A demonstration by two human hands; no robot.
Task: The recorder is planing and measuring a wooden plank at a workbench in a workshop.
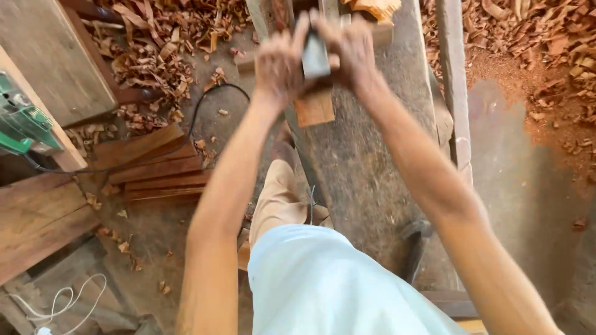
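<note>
Both arms are reaching forward over a long grey workbench (372, 167), and the two hands are closing together around a small grey block (315, 57) held between them. The left hand (277, 65) is gripping its left side while the right hand (354, 56) is clasping the right, fingers curling over the top. The block is blurred, so it may be a hand plane, but that is hard to tell. It is sitting just above a short reddish piece of wood (315, 108) lying on the bench. Wood shavings (155, 43) are lying in heaps on the floor to the left. A green power tool (22, 124) is resting on a board at the far left, its black cord (198, 111) trailing across stacked planks (158, 170).
</note>
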